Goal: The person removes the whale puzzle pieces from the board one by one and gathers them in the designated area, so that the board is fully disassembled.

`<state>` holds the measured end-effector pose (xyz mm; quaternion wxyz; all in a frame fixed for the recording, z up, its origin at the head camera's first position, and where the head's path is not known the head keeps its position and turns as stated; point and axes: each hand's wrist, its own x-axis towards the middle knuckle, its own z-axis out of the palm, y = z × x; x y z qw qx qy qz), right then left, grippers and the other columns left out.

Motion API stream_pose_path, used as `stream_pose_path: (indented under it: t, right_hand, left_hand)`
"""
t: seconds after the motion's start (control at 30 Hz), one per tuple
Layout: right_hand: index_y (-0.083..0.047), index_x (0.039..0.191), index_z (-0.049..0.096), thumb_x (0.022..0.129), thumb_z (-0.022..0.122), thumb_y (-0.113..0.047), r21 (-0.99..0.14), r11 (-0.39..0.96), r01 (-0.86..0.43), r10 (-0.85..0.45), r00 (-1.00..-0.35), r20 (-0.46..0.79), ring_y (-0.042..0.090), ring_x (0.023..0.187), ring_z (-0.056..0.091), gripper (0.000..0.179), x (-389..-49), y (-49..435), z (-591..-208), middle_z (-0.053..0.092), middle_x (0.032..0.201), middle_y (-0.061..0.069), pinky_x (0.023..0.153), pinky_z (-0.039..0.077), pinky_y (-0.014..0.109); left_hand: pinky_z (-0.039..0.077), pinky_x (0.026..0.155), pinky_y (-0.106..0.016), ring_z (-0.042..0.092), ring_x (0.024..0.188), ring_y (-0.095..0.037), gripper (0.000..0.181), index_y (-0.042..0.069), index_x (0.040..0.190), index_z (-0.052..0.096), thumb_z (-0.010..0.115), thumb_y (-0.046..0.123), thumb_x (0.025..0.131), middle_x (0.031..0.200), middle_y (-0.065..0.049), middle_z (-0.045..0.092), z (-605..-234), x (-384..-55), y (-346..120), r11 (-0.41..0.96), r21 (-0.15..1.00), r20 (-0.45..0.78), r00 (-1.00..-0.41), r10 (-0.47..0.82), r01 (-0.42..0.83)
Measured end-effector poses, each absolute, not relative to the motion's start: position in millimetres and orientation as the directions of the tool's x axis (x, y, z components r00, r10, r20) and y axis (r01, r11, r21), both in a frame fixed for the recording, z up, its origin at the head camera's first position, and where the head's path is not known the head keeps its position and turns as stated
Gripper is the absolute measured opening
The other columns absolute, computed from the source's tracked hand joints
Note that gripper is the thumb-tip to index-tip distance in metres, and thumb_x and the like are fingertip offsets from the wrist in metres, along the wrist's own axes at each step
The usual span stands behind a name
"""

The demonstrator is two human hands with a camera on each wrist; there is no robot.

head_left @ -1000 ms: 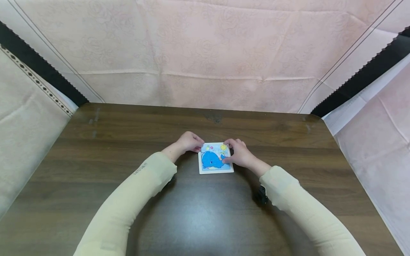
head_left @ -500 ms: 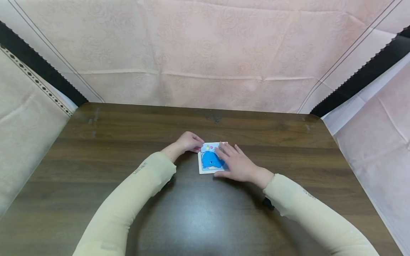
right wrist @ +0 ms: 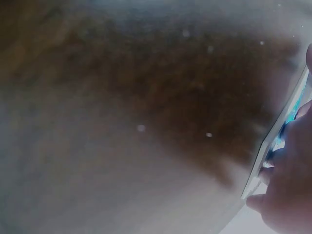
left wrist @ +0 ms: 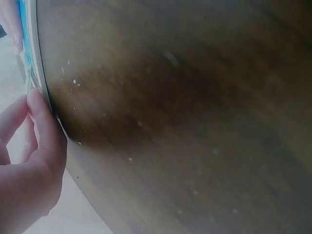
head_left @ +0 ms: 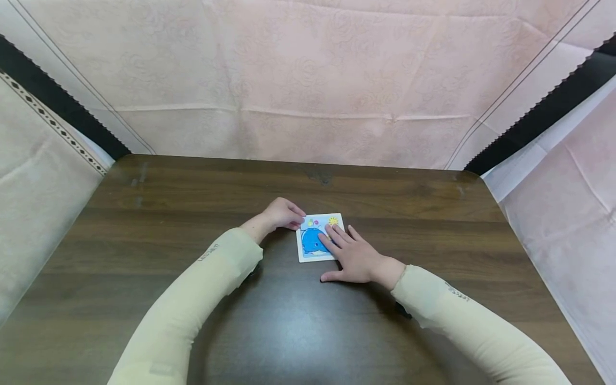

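A small square whale puzzle [head_left: 312,241] with a white border lies on the brown table [head_left: 298,321]. My left hand [head_left: 285,214] is at its upper left corner, thumb and finger pinching a thin puzzle piece [left wrist: 29,82]. In the left wrist view that piece tilts up from the white frame [left wrist: 40,58]. My right hand [head_left: 353,256] lies spread across the puzzle's lower right, fingers straight over the whale picture and thumb out over the wood below. In the right wrist view, its fingers [right wrist: 287,141] extend over the board's edge. The lower right corner is hidden under this hand.
Pale pink patterned cloth [head_left: 308,80] hangs behind the table's far edge, with more cloth at both sides. Black toothed strips [head_left: 544,101] run down at the left and right back corners.
My right hand has let go of the puzzle's right edge, spread its fingers over the picture, then slid slightly toward me. My left hand keeps its pinch at the upper left corner.
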<state>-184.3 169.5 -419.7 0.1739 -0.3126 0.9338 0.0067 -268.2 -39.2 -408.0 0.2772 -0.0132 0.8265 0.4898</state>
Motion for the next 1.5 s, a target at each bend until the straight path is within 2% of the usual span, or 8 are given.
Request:
stream_pose_path:
  t: [0.23,0.43,0.67,1.17,1.5]
  right_hand:
    - [-0.016,0.151,0.011,0.082,0.044,-0.072,-0.082,0.804,-0.589,-0.578,-0.741,-0.342,0.026,0.147,0.005,0.095,-185,166,-415,0.005,0.159,0.008,0.118,0.007,0.051]
    - [-0.014,0.150,0.015,0.082,0.044,-0.071,-0.127,0.802,-0.583,-0.590,-0.742,-0.317,0.025,0.147,0.004,0.093,-187,162,-414,0.007,0.159,0.007,0.117,0.005,0.054]
    - [-0.016,0.151,0.011,0.082,0.042,-0.072,-0.128,0.810,-0.572,-0.580,-0.749,-0.319,0.023,0.147,0.002,0.094,-187,158,-418,0.003,0.159,0.005,0.117,0.003,0.055]
    - [-0.016,0.151,0.014,0.080,0.047,-0.071,-0.084,0.805,-0.588,-0.582,-0.752,-0.310,0.027,0.146,0.008,0.095,-186,156,-422,0.007,0.159,0.006,0.116,0.017,0.050]
    - [-0.017,0.151,0.014,0.079,0.048,-0.073,-0.071,0.807,-0.587,-0.572,-0.744,-0.344,0.027,0.146,0.008,0.097,-188,153,-417,0.007,0.159,0.006,0.116,0.019,0.049]
  left_hand:
    - [0.056,0.071,-0.023,0.062,0.065,-0.010,0.024,-0.002,0.108,0.067,0.064,0.009,0.087,0.105,-0.018,0.066,-407,-268,-40,0.517,0.803,-0.469,-0.849,0.242,-0.296]
    - [0.056,0.071,-0.022,0.062,0.066,-0.010,0.023,-0.002,0.108,0.066,0.064,0.010,0.088,0.103,-0.017,0.066,-407,-268,-41,0.527,0.799,-0.467,-0.851,0.242,-0.289]
    - [0.056,0.070,-0.022,0.062,0.065,-0.010,0.023,-0.002,0.107,0.066,0.063,0.010,0.088,0.101,-0.016,0.067,-409,-268,-40,0.519,0.804,-0.465,-0.850,0.247,-0.290]
    - [0.056,0.069,-0.022,0.062,0.064,-0.009,0.023,-0.002,0.108,0.066,0.064,0.010,0.088,0.100,-0.016,0.067,-409,-267,-39,0.519,0.805,-0.462,-0.851,0.248,-0.286]
    - [0.056,0.071,-0.022,0.062,0.065,-0.008,0.025,-0.001,0.111,0.065,0.062,0.010,0.089,0.108,-0.017,0.064,-408,-271,-46,0.483,0.819,-0.473,-0.840,0.265,-0.309]
